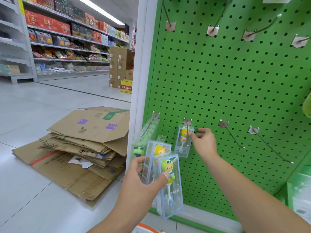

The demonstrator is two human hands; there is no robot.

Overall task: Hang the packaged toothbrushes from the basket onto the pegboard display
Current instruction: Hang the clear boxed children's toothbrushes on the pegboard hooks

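On the floor at far left I see flattened cardboard boxes (80,148). My left hand (143,179) is clamped on two clear plastic toothbrush packs: the front pack (170,185) shows a green frog-hooded figure on the brush handle, the rear pack (157,153) a yellow figure, with its hang tab upright. Behind them, another clear pack (143,142) hangs on the leftmost lower hook (149,125). On the green pegboard (235,81), a yellow-figure pack (183,142) hangs on the second hook (187,128). My right hand (203,140) pinches that pack's upper right edge. The two lower hooks to the right, (234,137) and (271,147), are bare.
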